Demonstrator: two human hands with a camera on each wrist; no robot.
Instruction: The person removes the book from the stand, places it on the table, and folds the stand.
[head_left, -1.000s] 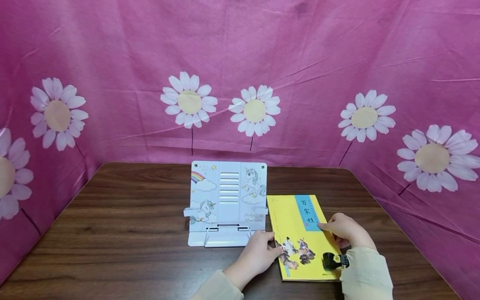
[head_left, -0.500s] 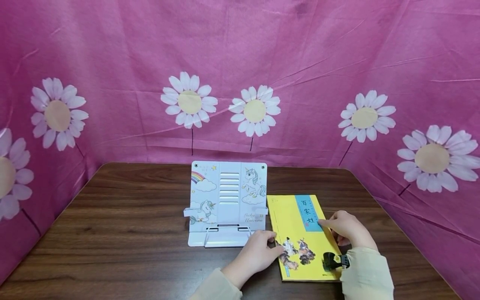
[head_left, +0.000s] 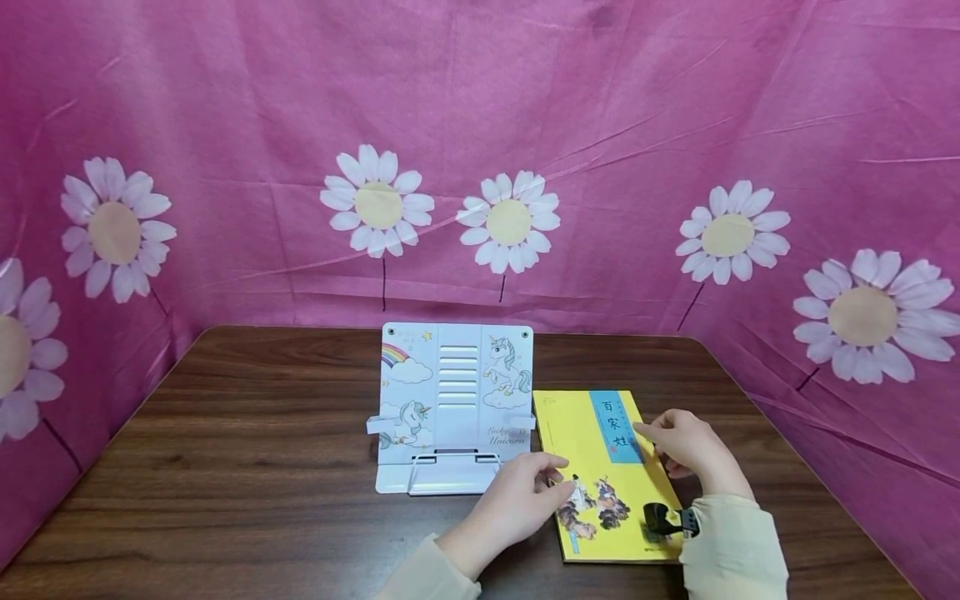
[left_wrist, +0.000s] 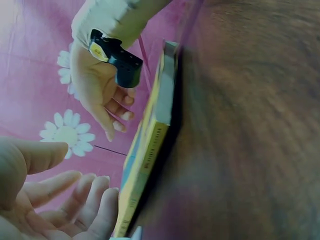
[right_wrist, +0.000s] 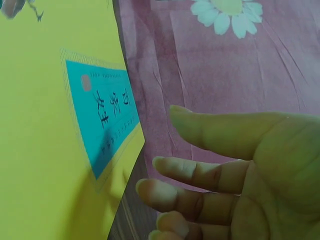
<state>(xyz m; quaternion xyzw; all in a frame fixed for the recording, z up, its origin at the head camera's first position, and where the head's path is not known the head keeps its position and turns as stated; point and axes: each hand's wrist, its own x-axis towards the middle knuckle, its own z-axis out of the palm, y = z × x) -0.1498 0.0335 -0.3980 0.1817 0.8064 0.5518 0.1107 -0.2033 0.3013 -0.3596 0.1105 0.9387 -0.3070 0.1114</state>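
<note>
A yellow book (head_left: 637,483) with a blue title label lies flat on the wooden table. My left hand (head_left: 521,496) hovers by its left edge, thumb and fingers apart and lightly bent. In the left wrist view its fingertips come right up to the spine (left_wrist: 145,155). Over the right edge is my right hand (head_left: 693,450), fingers loose. The right wrist view shows this hand (right_wrist: 225,175) with a gap between its thumb and fingers, beside the cover (right_wrist: 45,140). Just left of the book stands a white unicorn-print book stand (head_left: 457,392), its panel raised.
The brown wooden table (head_left: 225,467) extends on both sides of the stand and book. A pink cloth (head_left: 450,83) printed with white daisies hangs behind and beside it. A black wrist camera (head_left: 663,521) on the right sleeve overlaps the book's lower right part.
Both hands have let go of the book's edges: the left hand has lifted slightly with its fingers spread, the right has risen a little. The book and stand have stayed put.
</note>
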